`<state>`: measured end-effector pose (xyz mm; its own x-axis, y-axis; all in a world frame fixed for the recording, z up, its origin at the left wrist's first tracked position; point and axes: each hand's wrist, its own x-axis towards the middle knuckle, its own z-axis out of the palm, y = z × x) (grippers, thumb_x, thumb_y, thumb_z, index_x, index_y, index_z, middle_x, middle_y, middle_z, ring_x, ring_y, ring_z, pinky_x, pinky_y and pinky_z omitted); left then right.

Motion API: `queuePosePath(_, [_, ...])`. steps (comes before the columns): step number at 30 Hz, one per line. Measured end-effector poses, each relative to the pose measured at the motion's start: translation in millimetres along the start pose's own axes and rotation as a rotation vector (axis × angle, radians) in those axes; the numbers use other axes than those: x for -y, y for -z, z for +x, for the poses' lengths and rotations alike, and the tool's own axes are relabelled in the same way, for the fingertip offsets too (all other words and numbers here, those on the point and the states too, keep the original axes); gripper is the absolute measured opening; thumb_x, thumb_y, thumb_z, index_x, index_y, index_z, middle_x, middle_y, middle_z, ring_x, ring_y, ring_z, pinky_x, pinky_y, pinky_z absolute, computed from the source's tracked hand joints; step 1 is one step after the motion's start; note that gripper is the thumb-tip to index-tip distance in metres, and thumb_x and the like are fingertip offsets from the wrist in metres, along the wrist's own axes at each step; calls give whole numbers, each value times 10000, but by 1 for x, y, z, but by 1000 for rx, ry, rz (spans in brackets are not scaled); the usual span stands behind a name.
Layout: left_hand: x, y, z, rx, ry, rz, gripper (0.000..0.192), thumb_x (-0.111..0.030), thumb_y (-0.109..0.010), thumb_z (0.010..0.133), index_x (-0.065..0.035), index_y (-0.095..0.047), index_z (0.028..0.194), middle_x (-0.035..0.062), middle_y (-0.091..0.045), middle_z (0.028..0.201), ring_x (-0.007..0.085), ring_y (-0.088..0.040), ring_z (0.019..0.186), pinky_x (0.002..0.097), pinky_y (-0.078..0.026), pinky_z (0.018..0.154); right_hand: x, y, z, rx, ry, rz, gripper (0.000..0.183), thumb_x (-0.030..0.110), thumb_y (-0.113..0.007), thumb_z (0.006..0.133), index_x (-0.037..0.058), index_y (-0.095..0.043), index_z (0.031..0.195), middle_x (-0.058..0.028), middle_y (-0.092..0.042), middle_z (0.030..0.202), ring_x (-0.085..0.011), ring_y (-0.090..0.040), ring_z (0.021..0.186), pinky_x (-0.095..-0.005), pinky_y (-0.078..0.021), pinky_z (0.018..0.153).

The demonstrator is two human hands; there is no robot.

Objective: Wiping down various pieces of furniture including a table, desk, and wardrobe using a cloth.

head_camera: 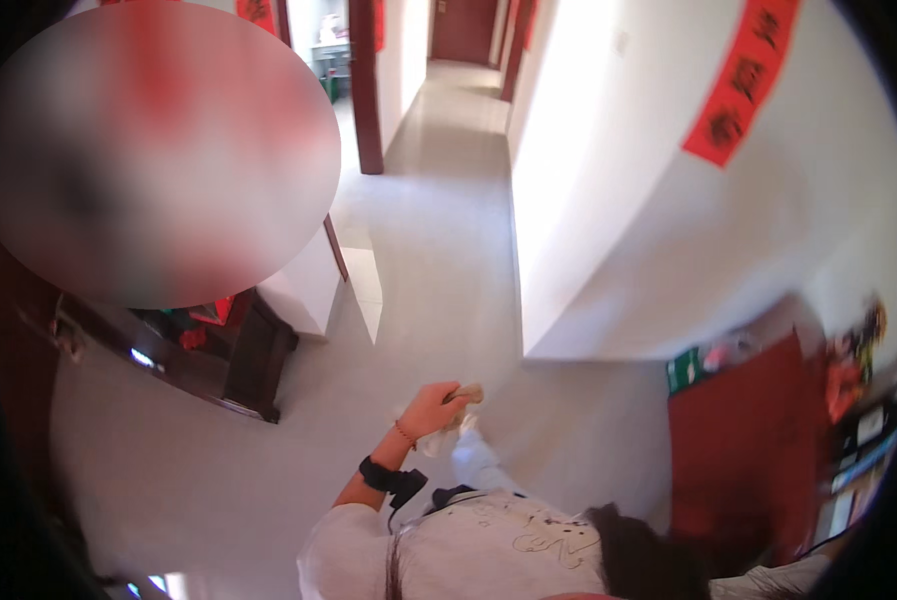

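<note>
My left hand is held out in front of my body, its fingers closed around a tan, crumpled thing that looks like a cloth. Part of this thing hangs below the fingers, blurred. A beaded bracelet circles the wrist, and a black strap with a small device sits on the forearm. Beneath the hand, a light-blue trouser leg reaches down to the floor. At the lower right edge only my right sleeve shows; my right hand is out of view.
Tiled floor runs ahead into a corridor ending at a dark red door. A white wall juts out on the right. A dark wooden cabinet stands left, and a red-topped piece of furniture right. A blurred oval hides the upper left.
</note>
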<state>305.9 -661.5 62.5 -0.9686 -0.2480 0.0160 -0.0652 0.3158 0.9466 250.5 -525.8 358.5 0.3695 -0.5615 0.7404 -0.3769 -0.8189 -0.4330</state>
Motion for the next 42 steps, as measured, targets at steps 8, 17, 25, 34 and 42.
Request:
queuePosePath(8, [-57, 46, 144, -1, -29, 42, 233, -204, -583, 801, 18, -522, 764, 173, -516, 607, 252, -484, 517, 335, -419, 518, -53, 251, -65, 162, -201, 200, 193, 305, -467, 895, 167, -588, 835, -33, -586, 765, -138, -556, 587, -354, -458, 600])
queuePosePath(17, [-19, 139, 257, -370, 36, 13, 190, -130, -593, 792, -16, -552, 937, 132, -561, 660, 164, -517, 574, 289, -436, 561, -276, 303, -29, -398, 48, 41, 633, 82, -491, 893, 188, -109, 1388, -147, -554, 796, -115, -479, 414, -228, -412, 371])
queuePosePath(25, [28, 258, 392, -501, 127, 144, 188, -108, -599, 781, -14, -554, 937, 92, -519, 605, 184, -470, 521, 279, -404, 518, -501, 374, 55, -899, -559, 476, 912, 662, -426, 796, 104, -97, 1437, -104, -46, 1504, -311, -30, 1377, -490, -68, 1081])
queuePosePath(34, [35, 360, 574, -469, 81, 7, 169, -75, -564, 798, 7, -559, 946, 18, -572, 745, 60, -487, 688, 208, -411, 636, -767, 455, 19, -757, -723, 360, 173, 148, -533, 878, -12, -596, 898, -7, -545, 640, -77, -502, 569, -220, -383, 526])
queuePosePath(42, [60, 460, 733, -609, 138, 74, 203, -100, -593, 776, -8, -555, 953, 97, -587, 733, 124, -521, 666, 253, -445, 650, -952, 533, 37, -200, -223, -680, 245, 221, -608, 814, 71, -544, 631, -65, -516, 520, -253, -527, 467, -343, -411, 443])
